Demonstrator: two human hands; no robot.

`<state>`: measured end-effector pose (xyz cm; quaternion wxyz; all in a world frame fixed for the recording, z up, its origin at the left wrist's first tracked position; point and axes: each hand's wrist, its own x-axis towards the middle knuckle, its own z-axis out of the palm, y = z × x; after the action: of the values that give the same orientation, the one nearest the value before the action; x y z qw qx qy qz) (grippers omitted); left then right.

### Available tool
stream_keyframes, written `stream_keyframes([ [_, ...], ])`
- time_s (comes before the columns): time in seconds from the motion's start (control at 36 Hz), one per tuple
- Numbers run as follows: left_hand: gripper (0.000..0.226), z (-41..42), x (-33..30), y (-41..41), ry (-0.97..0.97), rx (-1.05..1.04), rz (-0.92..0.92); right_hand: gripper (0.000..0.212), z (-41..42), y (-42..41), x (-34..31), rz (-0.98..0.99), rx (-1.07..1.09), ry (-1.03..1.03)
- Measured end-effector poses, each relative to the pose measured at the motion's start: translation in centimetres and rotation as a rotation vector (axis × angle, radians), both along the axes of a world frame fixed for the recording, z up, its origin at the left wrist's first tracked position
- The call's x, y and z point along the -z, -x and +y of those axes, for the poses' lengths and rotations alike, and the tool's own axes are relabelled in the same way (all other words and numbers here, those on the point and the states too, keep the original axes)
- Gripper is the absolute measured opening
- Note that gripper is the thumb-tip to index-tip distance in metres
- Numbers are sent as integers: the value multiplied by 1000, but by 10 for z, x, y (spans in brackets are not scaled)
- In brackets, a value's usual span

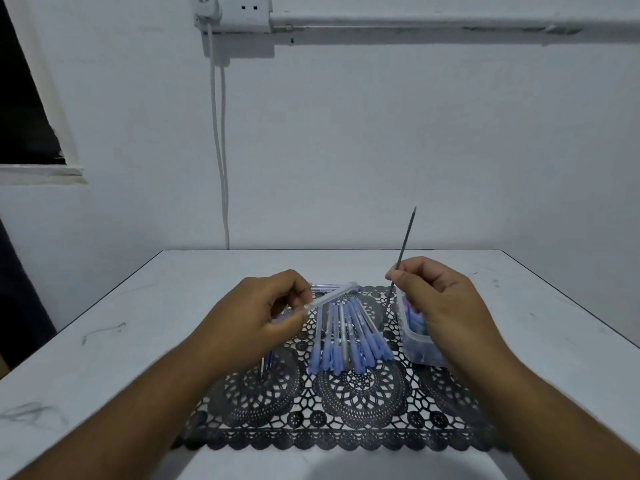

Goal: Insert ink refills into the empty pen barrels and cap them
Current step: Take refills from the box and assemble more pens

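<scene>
Left hand (258, 315) pinches a clear pen barrel (330, 296) above the black lace mat (346, 410). Right hand (440, 299) grips a thin ink refill (404, 249), tilted upward. Capped pens (349, 341) lie fanned at mat centre; a plastic tub (415, 341) sits on its right side.

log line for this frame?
left hand: holds clear plastic pen barrel | right hand: holds thin dark ink refill | refill not inserted

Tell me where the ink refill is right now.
In the head view, the ink refill is pinched in the right hand, right of centre, pointing up above the plastic container at the lace mat's right side.
</scene>
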<state>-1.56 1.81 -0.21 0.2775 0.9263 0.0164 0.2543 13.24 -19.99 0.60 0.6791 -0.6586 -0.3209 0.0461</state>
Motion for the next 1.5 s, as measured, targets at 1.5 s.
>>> stream_keyframes([
  [1.5,14,21,-2,2,-90,-176,-302,29,-17,-13,-3,-370,-152,371],
])
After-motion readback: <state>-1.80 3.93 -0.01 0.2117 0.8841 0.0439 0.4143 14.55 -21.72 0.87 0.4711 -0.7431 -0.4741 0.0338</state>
